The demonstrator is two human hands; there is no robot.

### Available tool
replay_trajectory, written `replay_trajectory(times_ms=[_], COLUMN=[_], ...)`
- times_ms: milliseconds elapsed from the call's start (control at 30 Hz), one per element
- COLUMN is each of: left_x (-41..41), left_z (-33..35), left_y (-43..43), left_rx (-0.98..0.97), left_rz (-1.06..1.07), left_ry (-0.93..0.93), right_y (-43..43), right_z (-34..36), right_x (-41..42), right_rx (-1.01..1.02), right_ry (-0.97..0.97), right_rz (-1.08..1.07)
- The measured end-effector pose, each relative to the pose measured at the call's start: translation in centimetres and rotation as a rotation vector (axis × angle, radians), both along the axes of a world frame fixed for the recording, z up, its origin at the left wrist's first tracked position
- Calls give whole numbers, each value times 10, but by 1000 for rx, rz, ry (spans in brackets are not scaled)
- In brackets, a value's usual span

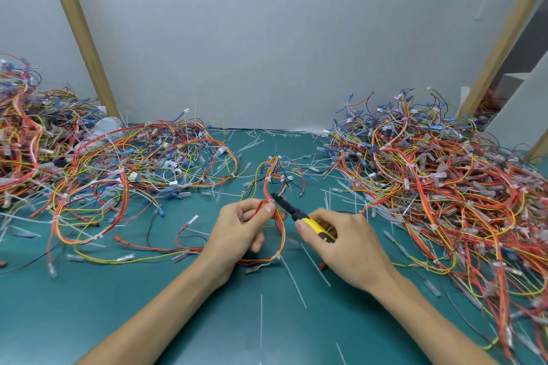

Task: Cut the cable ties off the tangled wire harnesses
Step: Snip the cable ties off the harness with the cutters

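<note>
**Mid-job: one harness in hand, big piles left**

- Left hand, centre of frame: thumb and curled fingers pinch the red/yellow wires of one small harness just above the mat.
- Right hand, just right of centre: fingers wrapped round the yellow handles of the cutters. The black nose points up-left and sits at a white cable tie right beside the left thumb. Can't tell if the blades are spread or closed on it.
- The same harness has another tie at its lower bend, uncut. I'd say at least two snips to go on this one.
- Done so far: loose white tie offcuts litter the mat in the centre and along the back edge, so my read is a fair number are already cut.
- Left to do: left pile and right pile both show white ties on the bundles. A third heap sits at the far left edge. Which pile is finished stock I can't tell. Looks like plenty remains.

Surface and room:
- Green mat covers the bench; both forearms come in from the bottom of frame.
- Plain grey wall directly behind.
- Wooden posts lean in at upper left and upper right.
- White boxy shapes at the right edge, too unclear to name.
</note>
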State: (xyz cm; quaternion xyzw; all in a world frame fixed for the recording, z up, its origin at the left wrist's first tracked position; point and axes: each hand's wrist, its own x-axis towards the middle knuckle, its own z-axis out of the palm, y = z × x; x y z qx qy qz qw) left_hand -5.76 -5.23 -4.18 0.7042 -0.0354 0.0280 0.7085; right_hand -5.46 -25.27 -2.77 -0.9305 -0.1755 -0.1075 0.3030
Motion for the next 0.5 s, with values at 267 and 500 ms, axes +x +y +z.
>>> replay_trajectory(times_ms=[267,500], left_x=[2,2], left_z=[-6,-7], left_y=[-4,-3], left_rx=[68,78], left_rz=[59,64], left_ry=[-6,-21], right_y=[3,2], right_z=[-12,-9], right_x=[-1,2], right_rx=[-105,-71], right_ry=[-123,-116], right_rz=[-26,-14])
